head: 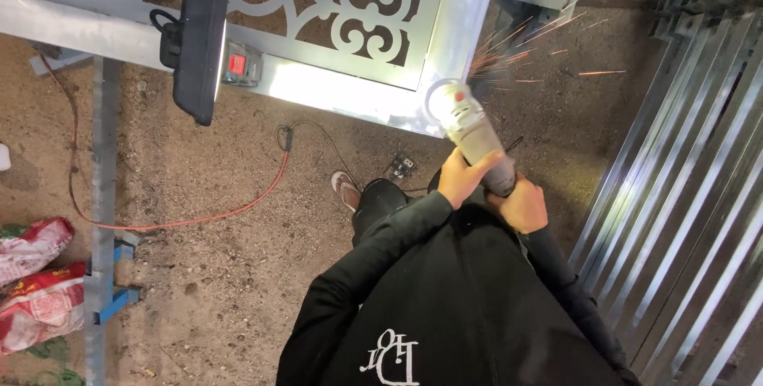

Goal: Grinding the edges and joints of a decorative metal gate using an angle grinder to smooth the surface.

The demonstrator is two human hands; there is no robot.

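Both of my hands grip a grey angle grinder (470,128). My left hand (461,177) wraps the body near its middle and my right hand (524,206) holds the rear handle. The grinder's disc (439,98) touches the lower corner of a silver metal gate frame (457,28) with scrolled cut-out panels. Orange sparks (524,48) fly up and to the right from the contact point. My black sleeves and jacket fill the lower middle of the view.
A black work lamp (197,52) lights the frame beside a socket box (241,66). An orange cable (199,219) lies on the dirt floor. A stack of metal profiles (683,195) stands at right, an upright metal post (102,195) and red-white sacks (40,283) at left.
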